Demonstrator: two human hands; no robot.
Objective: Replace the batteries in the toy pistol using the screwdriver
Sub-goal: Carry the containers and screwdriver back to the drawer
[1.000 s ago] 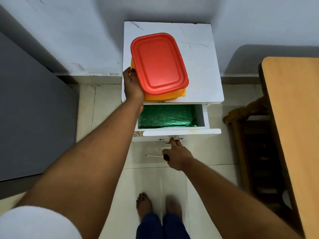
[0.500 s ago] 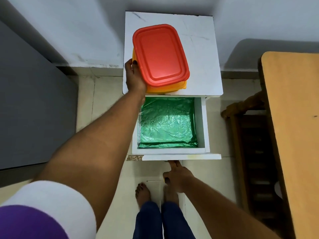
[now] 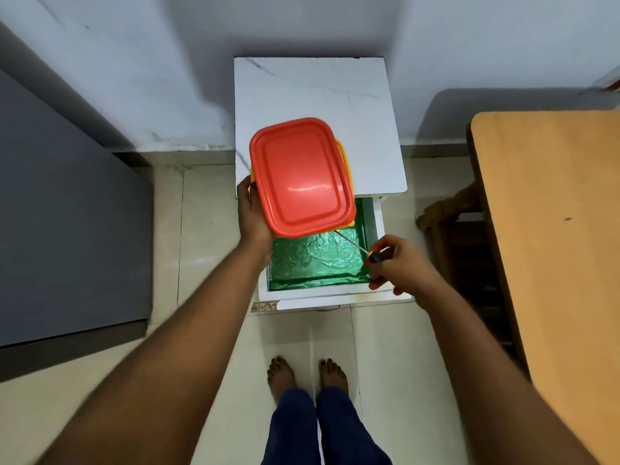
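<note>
The left hand [image 3: 253, 209] grips the near-left corner of a yellow plastic box [image 3: 345, 162] with a red lid [image 3: 300, 176], thumb on the lid's left edge and fingers hidden under it. The box is lifted and tilted, hanging partly over the front of the white cabinet top [image 3: 312, 92] and partly over the open drawer [image 3: 377, 223] below.

The right hand [image 3: 399, 265] is curled round the dark handle of a screwdriver [image 3: 355, 245], pinching it near the yellow collar. The thin metal shaft points away and to the left, toward the box, its tip reaching the lower right edge of the lid; whether it touches cannot be told. This hand hangs over the drawer's near-right corner, its lower fingers by the drawer's front edge.

Between the two hands lies the drawer's crinkled green liner [image 3: 318, 263]. The toy pistol and the batteries are not seen; the closed box hides whatever it holds.

Beneath the hands, bare feet [image 3: 281, 374] and dark blue trouser legs stand on pale floor tiles [image 3: 208, 229]. Right of the right hand is a wooden bench [image 3: 553, 229] with a wooden chair [image 3: 446, 209] tucked beside it. Left of the left arm stands a grey panel [image 3: 67, 213]. Beyond the cabinet is a pale wall [image 3: 151, 62].
</note>
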